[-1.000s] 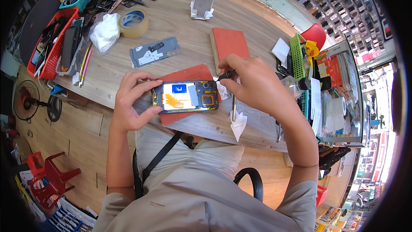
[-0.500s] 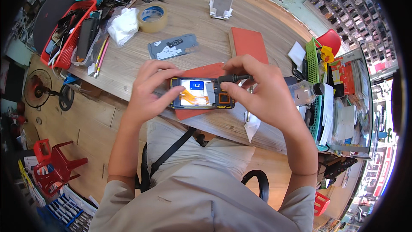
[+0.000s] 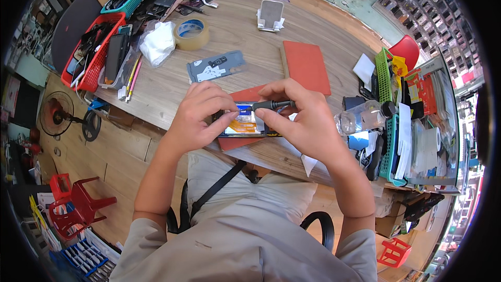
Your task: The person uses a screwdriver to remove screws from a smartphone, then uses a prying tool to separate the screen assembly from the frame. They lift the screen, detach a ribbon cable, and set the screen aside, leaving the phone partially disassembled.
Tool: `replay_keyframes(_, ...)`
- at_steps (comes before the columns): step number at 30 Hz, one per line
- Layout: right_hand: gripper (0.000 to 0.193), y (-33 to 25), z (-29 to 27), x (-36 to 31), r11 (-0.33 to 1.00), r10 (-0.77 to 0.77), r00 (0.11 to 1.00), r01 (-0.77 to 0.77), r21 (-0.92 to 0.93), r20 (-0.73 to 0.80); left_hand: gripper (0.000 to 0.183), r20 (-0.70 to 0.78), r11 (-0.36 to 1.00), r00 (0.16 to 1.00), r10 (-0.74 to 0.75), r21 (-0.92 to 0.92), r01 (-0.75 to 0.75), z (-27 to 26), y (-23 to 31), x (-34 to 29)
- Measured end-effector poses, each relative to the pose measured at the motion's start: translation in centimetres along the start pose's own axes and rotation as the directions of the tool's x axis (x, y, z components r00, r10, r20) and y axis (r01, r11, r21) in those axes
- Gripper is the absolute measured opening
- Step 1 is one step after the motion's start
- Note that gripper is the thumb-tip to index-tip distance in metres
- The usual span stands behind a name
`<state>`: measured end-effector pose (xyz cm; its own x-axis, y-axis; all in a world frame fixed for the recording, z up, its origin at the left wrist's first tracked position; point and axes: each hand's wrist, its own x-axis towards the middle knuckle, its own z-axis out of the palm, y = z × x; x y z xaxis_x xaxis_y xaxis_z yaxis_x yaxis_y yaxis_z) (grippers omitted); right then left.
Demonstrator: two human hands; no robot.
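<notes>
On the near edge of the wood-grain table (image 3: 162,94), an opened black rectangular phone (image 3: 253,124) lay on a flat red pad (image 3: 235,143), innards facing up. The right hand (image 3: 305,120) gripped a slim black-handled screwdriver (image 3: 269,105) between thumb and fingers, holding it nearly level above the phone with its tip toward the left. The left hand (image 3: 204,117) curved over the phone's left end, thumb and fingertips near that tip; whether they pinched anything could not be told. Beyond the pad lay a grey phone back panel (image 3: 216,66) with a dark camera patch, and right of it a thick red rectangular box (image 3: 308,68).

The phone would probably have handled as light and stiff, smooth enough to slip, its bared orange ribbon cable (image 3: 241,127) fragile. Its outer frame, along the long edges, seemed the safest hold.
</notes>
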<state>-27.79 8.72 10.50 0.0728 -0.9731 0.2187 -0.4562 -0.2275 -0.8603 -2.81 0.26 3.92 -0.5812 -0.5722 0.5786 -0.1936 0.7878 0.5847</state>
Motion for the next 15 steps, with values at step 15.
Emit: replay_keyframes(15, 0.025, 2.8, -4.6, -3.1, 0.959, 0.175, 0.978, -0.196, -0.202, -0.117, 0.009, -0.150, 0.920, 0.988, 0.038, 0.391, 0.025, -2.1, -10.0, 2.1)
